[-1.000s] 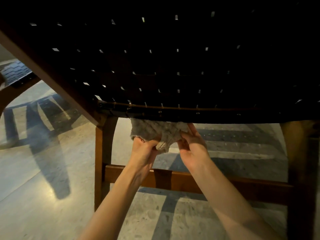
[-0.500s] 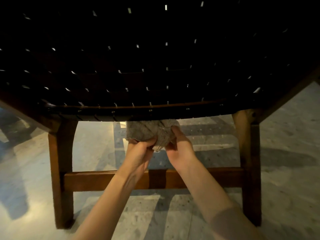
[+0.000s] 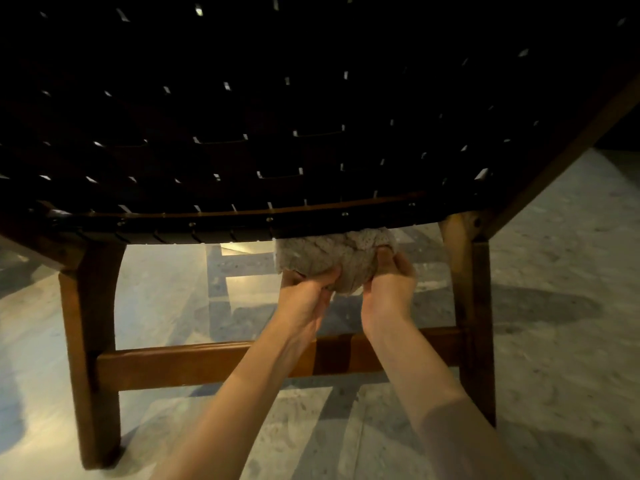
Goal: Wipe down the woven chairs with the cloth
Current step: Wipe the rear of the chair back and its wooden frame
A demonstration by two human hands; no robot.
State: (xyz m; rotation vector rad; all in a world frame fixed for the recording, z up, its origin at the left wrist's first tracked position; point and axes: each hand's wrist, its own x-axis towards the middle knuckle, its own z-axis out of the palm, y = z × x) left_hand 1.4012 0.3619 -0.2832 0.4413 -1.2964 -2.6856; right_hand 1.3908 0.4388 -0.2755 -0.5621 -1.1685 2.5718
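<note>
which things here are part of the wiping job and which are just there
In the job: cloth, bunched and gripped by left hand and right hand; woven chair, its front edge right above the cloth.
Just there: speckled floor.

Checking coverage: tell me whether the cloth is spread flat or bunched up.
Bunched up. The cloth is a crumpled wad, gripped by the left hand and right hand under the woven seat.
</note>
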